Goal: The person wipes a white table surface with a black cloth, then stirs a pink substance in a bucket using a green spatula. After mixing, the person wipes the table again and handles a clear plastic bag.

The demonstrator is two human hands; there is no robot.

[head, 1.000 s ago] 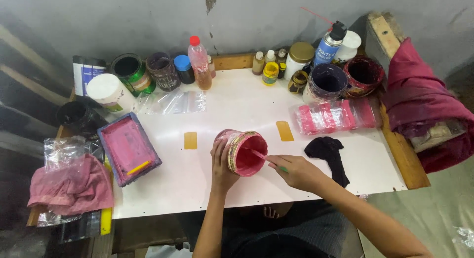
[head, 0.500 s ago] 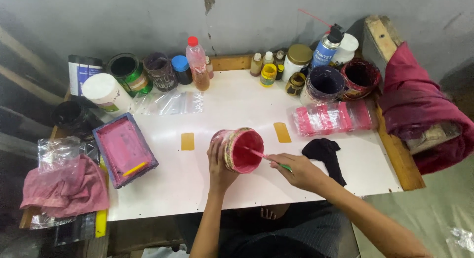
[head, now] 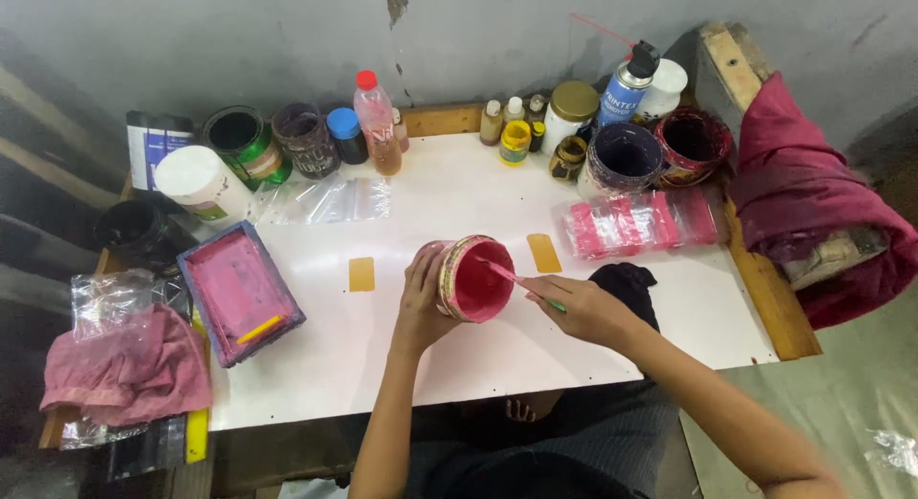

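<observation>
With the pink paint tub [head: 473, 279] tipped on its side above the white counter [head: 459, 188], the left hand [head: 421, 293] clasps its wall while the right hand [head: 583, 308] pinches a thin stirring stick [head: 521, 284] dipped inside. Tilt further and paint could run over the rim; a hard stir might flick pink onto the black cloth [head: 631, 284] nearby.

White table [head: 497, 356] bears jars [head: 626, 160], bottles [head: 375, 121], pink tray [head: 239, 291].
</observation>
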